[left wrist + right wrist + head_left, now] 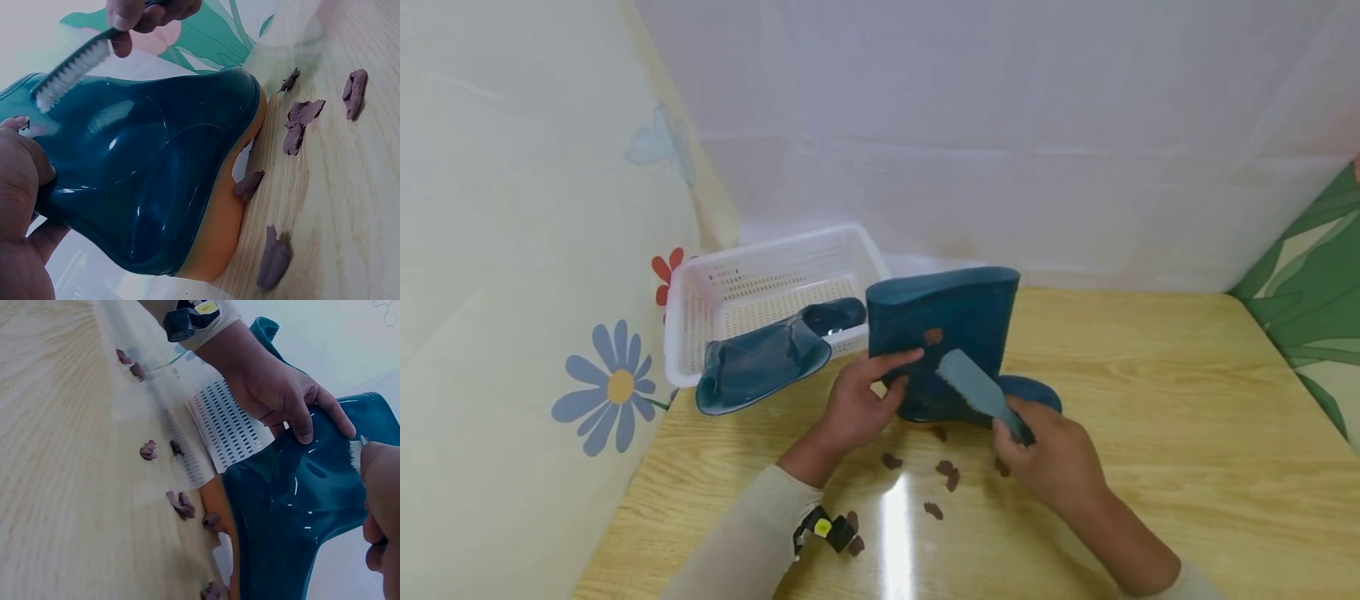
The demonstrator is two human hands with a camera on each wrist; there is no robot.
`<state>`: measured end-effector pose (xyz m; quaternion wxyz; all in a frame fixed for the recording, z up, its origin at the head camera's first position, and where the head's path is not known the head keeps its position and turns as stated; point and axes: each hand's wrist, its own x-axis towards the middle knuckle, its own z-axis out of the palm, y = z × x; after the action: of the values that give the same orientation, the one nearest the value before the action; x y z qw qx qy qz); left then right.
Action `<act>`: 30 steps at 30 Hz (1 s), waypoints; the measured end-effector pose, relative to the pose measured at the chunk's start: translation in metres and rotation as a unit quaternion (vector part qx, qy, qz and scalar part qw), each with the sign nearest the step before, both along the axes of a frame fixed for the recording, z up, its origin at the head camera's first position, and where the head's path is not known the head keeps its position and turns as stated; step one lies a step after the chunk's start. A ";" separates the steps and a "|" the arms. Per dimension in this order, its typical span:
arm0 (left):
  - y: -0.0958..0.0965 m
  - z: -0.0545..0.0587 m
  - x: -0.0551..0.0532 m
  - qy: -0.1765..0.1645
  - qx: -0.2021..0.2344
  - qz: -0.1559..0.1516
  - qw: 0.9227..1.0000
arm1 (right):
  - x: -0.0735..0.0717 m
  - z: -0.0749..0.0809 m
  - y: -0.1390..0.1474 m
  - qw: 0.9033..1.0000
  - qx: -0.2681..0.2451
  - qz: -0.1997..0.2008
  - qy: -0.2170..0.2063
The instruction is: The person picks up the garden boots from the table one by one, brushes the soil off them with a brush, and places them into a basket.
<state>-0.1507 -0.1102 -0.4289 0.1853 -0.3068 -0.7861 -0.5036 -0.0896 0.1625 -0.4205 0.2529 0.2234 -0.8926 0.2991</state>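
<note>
A dark teal rubber boot [951,308] stands on the table with its orange sole [215,240] down. The left hand [861,400] grips its shaft, thumb and index finger lying on the near face and other fingers behind. A brown clay-like lump [932,337] sticks to the shaft just above that index fingertip. By its handle, the right hand [1056,454] holds a grey-blue brush [973,385]. White bristles [74,72] face the boot's shaft, close to the left fingertips. Below the boot, several brown pieces [303,119] lie scattered on the wood.
Behind and left stands a white perforated plastic basket [681,325]. A second teal boot [767,362] lies over its front rim, shaft opening towards the left. More brown bits [854,533] sit near the left wrist's camera. Pale printed cloth [925,150] hangs behind the wooden table [1187,433].
</note>
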 end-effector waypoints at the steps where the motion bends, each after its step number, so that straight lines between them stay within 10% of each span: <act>1: 0.000 0.000 0.000 0.000 0.001 -0.001 1.000 | -0.001 0.002 -0.001 1.000 -0.004 0.000 0.004; 10: -0.002 -0.001 -0.001 0.013 0.010 0.000 1.000 | -0.012 0.019 -0.011 0.999 -0.020 -0.011 0.046; 15: -0.002 -0.001 -0.001 0.017 0.012 -0.003 1.000 | -0.012 0.026 -0.017 1.000 -0.011 -0.024 -0.001; 30: 0.000 0.003 0.002 0.012 0.014 -0.009 1.000 | -0.008 0.016 -0.009 1.000 -0.002 -0.012 0.006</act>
<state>-0.1487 -0.1098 -0.4257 0.1949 -0.3172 -0.7737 -0.5126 -0.0976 0.1539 -0.4042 0.2627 0.2140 -0.8931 0.2960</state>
